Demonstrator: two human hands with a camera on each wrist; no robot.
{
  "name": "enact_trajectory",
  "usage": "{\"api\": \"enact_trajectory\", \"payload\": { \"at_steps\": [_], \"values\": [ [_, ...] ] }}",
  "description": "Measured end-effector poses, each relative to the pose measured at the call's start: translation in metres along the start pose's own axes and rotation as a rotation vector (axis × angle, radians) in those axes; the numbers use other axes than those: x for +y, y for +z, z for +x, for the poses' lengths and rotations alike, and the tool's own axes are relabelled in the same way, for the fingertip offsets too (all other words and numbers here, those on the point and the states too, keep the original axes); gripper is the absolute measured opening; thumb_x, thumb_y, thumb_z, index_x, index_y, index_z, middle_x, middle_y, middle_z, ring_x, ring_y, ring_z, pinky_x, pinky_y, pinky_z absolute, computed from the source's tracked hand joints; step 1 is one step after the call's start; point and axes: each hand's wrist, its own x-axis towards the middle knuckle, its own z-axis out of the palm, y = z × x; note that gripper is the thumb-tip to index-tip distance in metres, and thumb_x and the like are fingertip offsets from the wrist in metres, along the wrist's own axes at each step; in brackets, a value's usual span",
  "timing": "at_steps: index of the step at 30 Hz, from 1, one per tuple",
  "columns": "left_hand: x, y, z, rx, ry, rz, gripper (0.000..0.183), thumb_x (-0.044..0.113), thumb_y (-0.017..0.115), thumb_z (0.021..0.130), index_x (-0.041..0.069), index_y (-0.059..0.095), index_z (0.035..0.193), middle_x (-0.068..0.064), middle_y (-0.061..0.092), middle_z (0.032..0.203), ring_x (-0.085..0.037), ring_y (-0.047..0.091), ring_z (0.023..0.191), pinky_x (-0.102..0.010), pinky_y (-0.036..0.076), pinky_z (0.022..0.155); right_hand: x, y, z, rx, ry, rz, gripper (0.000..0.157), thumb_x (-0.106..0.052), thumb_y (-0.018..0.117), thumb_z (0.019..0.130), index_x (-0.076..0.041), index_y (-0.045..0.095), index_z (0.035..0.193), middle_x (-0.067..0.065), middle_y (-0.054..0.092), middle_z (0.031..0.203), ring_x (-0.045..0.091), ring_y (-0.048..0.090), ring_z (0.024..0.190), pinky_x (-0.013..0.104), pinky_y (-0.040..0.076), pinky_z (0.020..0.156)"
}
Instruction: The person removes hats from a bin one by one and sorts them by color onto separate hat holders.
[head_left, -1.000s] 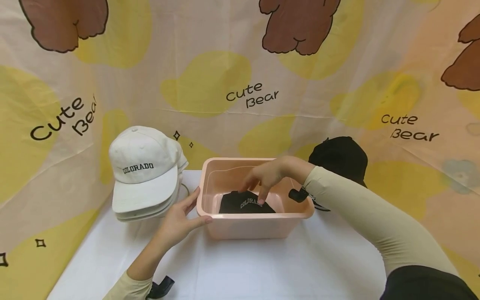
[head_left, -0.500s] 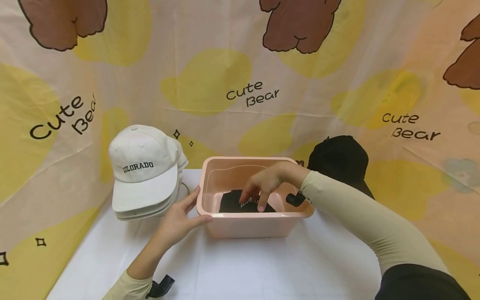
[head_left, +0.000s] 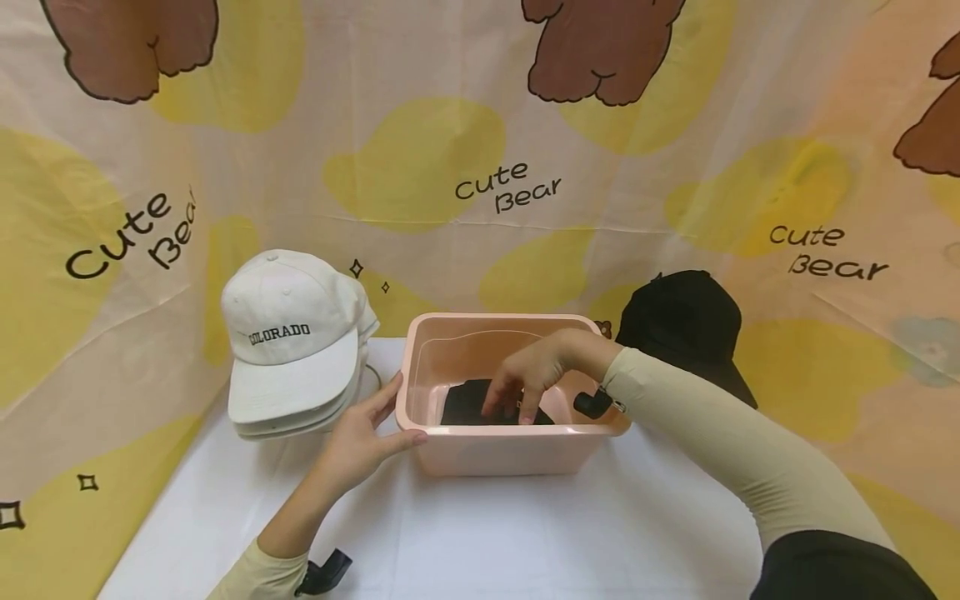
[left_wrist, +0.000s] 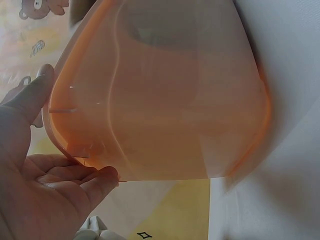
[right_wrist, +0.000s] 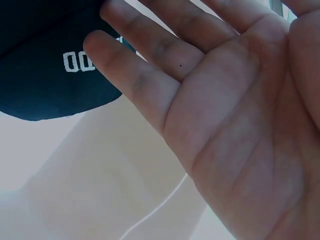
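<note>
A pink plastic bin (head_left: 498, 454) stands at the middle of the table. My left hand (head_left: 360, 446) steadies its left front corner, thumb at the front rim and fingers along the left side; the left wrist view shows its fingertips against the bin's translucent wall (left_wrist: 165, 110). Inside lies a black cap (head_left: 465, 402) with white lettering, mostly hidden by my right hand and the front rim. My right hand (head_left: 532, 371) reaches down into the bin from the right. In the right wrist view its fingers are extended, fingertips right at the lettered front of the cap (right_wrist: 40, 85).
Left of the bin, a stack of white caps (head_left: 292, 333) reading COLORADO stands close to my left hand. Another black cap (head_left: 678, 329) sits at the back right, partly behind my right sleeve. A bear-print cloth (head_left: 420, 275) hangs behind the white table (head_left: 480, 533).
My right hand has moved down onto the black cap in the bin, covering its lettering. More of the black cap at the right shows. My left hand stays at the bin.
</note>
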Motion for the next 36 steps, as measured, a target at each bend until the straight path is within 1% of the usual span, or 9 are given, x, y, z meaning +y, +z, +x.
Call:
{"api": "enact_trajectory", "payload": {
  "at_steps": [5,8,15,22,25,28,32,34,36],
  "values": [
    [-0.0001,0.0011,0.0005,0.003,-0.001,-0.009,0.101,0.026,0.092,0.076,0.0,0.037,0.156,-0.017,0.038,0.16,-0.031,0.045,0.142,-0.037,0.047,0.108,0.0017,0.0022,0.001,-0.009,-0.013,0.005,0.062,-0.007,0.08,0.088,-0.002,0.056,0.145,0.014,0.061,0.143,0.035,0.059,0.13,0.053,0.044,0.116],
    [0.0001,0.0012,0.0007,0.003,0.004,-0.016,0.101,0.024,0.092,0.076,-0.001,0.037,0.156,-0.017,0.038,0.16,-0.031,0.045,0.142,-0.036,0.047,0.108,0.0023,0.0029,0.0017,-0.013,-0.027,-0.005,0.063,-0.006,0.08,0.089,0.002,0.054,0.146,0.014,0.059,0.146,0.031,0.057,0.134,0.048,0.043,0.117],
    [-0.0006,0.001,0.001,-0.002,0.01,-0.028,0.101,0.023,0.092,0.076,-0.002,0.036,0.156,-0.018,0.037,0.16,-0.031,0.044,0.143,-0.035,0.046,0.108,0.0042,0.0054,0.0027,0.011,-0.027,-0.06,0.063,-0.008,0.081,0.087,-0.002,0.057,0.145,0.013,0.059,0.147,0.024,0.055,0.137,0.048,0.039,0.12],
    [-0.0001,0.0017,0.0012,-0.005,0.003,-0.03,0.101,0.024,0.092,0.076,-0.002,0.036,0.156,-0.018,0.037,0.161,-0.031,0.044,0.143,-0.036,0.046,0.109,0.0049,0.0088,0.0028,0.018,-0.018,-0.057,0.061,-0.008,0.082,0.086,-0.001,0.059,0.143,0.002,0.065,0.139,0.012,0.061,0.128,0.044,0.045,0.116],
    [0.0008,0.0017,0.0012,-0.004,0.003,-0.03,0.101,0.024,0.092,0.076,-0.002,0.036,0.156,-0.018,0.036,0.161,-0.031,0.043,0.143,-0.036,0.046,0.109,0.005,0.0093,0.0032,0.006,-0.021,-0.032,0.06,-0.006,0.081,0.087,-0.002,0.059,0.143,0.002,0.066,0.138,0.012,0.064,0.123,0.044,0.048,0.114],
    [0.0011,0.0015,0.0012,0.0,0.005,-0.024,0.101,0.024,0.092,0.076,-0.002,0.036,0.156,-0.018,0.037,0.161,-0.031,0.044,0.143,-0.036,0.046,0.108,0.0049,0.0082,0.0028,0.005,-0.024,-0.014,0.06,-0.003,0.08,0.086,-0.001,0.059,0.142,0.005,0.067,0.137,0.017,0.066,0.121,0.047,0.049,0.111],
    [0.0002,0.0012,0.0015,0.004,0.005,-0.016,0.101,0.024,0.092,0.076,-0.001,0.037,0.156,-0.017,0.037,0.161,-0.031,0.045,0.143,-0.036,0.047,0.108,0.0056,0.0045,-0.0004,0.055,-0.02,-0.065,0.057,0.004,0.074,0.085,0.0,0.061,0.141,0.008,0.067,0.137,0.021,0.064,0.125,0.049,0.048,0.112],
    [-0.0006,0.001,0.0016,0.004,0.005,-0.02,0.101,0.024,0.092,0.076,-0.001,0.037,0.156,-0.017,0.037,0.161,-0.031,0.045,0.143,-0.037,0.046,0.109,0.0061,0.0021,-0.0027,0.093,-0.011,-0.099,0.056,0.007,0.07,0.084,-0.002,0.063,0.139,0.007,0.067,0.136,0.018,0.063,0.126,0.045,0.049,0.112],
    [-0.0009,0.0006,0.0015,0.004,0.004,-0.023,0.1,0.025,0.092,0.076,-0.001,0.037,0.156,-0.017,0.037,0.161,-0.031,0.045,0.143,-0.037,0.046,0.109,0.0069,-0.0003,-0.0051,0.13,-0.001,-0.13,0.057,0.01,0.065,0.083,-0.005,0.065,0.138,0.003,0.068,0.135,0.011,0.062,0.123,0.036,0.052,0.108]
  ]
}}
